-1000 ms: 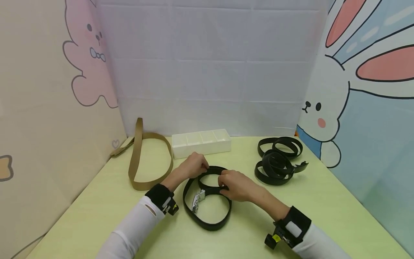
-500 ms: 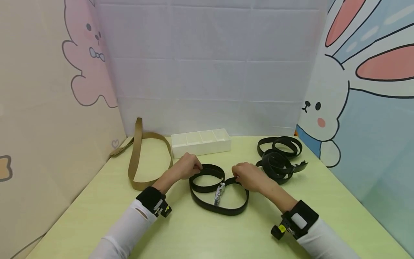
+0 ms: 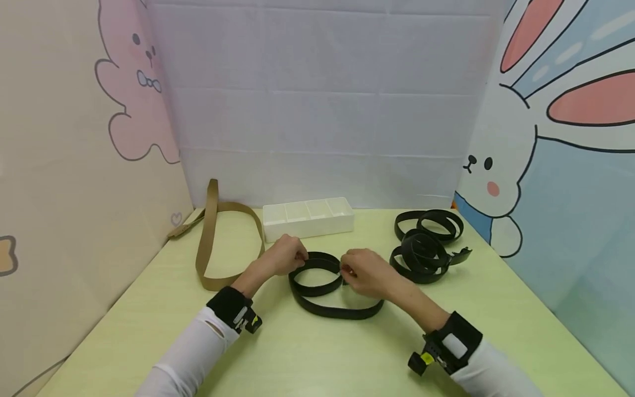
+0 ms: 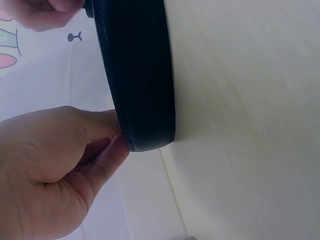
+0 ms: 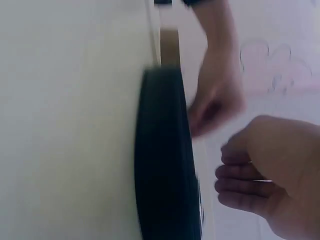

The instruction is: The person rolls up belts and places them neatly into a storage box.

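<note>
Head view: a black belt lies near the middle of the bench, partly wound, with one small inner loop formed and a wider outer loop trailing toward the near edge, so the coiling looks begun but not finished. The left hand pinches the loop's left side, as the left wrist view confirms. The right hand, fingers curled, pinches the belt where the two loops meet. Further belts, black coils and a tan belt, lie uncoiled; the white compartment tray at the far edge holds none.
</note>
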The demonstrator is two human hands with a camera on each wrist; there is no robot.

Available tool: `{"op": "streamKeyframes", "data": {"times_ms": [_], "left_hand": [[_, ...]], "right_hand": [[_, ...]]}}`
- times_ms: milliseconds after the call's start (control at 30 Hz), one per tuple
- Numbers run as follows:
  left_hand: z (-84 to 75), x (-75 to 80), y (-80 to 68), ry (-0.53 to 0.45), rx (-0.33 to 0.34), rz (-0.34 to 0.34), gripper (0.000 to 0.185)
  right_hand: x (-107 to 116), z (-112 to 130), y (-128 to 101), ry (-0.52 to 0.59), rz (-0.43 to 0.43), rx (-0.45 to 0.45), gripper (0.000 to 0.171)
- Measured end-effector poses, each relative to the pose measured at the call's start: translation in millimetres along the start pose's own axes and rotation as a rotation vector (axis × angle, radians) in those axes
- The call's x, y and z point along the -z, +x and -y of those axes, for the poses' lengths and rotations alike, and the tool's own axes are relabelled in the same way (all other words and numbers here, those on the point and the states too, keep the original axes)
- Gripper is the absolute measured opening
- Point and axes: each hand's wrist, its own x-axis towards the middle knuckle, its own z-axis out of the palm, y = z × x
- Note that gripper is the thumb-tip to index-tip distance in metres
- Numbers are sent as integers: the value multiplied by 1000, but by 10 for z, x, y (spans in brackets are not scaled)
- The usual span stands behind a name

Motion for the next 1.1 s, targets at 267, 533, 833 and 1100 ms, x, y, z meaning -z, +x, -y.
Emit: {"op": "streamKeyframes", "data": {"times_ms": [267,533,833,1100], "left_hand": [[-549,342,-126,43,13,16,22],[-778,443,-34,14,9,134,51],[38,-197,372,40,-112,60,25],[-342,132,186,43,-90,66,15]], "right_hand": [[-233,606,110,133,185,117,17],[-325,602,130,210,174,87,15],[-289,602,159,248,162,74,17],[-278,517,103,70,168,90,13]]}}
